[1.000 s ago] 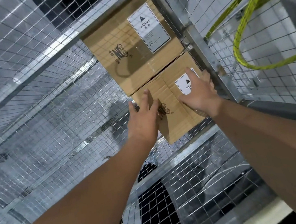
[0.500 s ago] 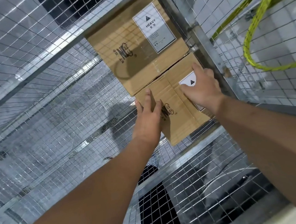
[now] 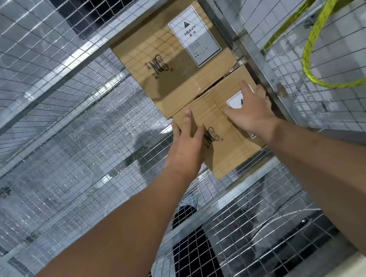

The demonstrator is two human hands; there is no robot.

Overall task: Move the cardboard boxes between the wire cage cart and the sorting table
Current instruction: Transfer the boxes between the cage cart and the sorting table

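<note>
reaching arms: both forearms stretch forward and down into the wire cage cart point(image 3: 67, 149).
left hand: the left hand point(image 3: 186, 147) lies on the left part of the near box point(image 3: 228, 154), fingers straight, thumb at the left edge. it only touches and clasps nothing.
right hand: the right hand point(image 3: 251, 114) rests flat on the top, half over a white label point(image 3: 234, 104), fingertips close to the corner post point(image 3: 257, 64). it is also unclenched, with no real hold.
near box: it stands on the cart bottom in the right corner, touching the far box point(image 3: 169, 57) behind it.
far box: it carries a heavy label point(image 3: 194, 35), and i think the near one is of the same kind.
beyond: a yellow strap point(image 3: 315, 36) hangs outside the mesh. the sorting table is not in view.
risk, slipping: flat palms on top cannot lift a heavy box, so it may slide or drop.
risk, pinching: the right fingers may be squeezed between box and post.
risk, tearing: the top flap looks creased, and pulling on it may tear it open.
</note>
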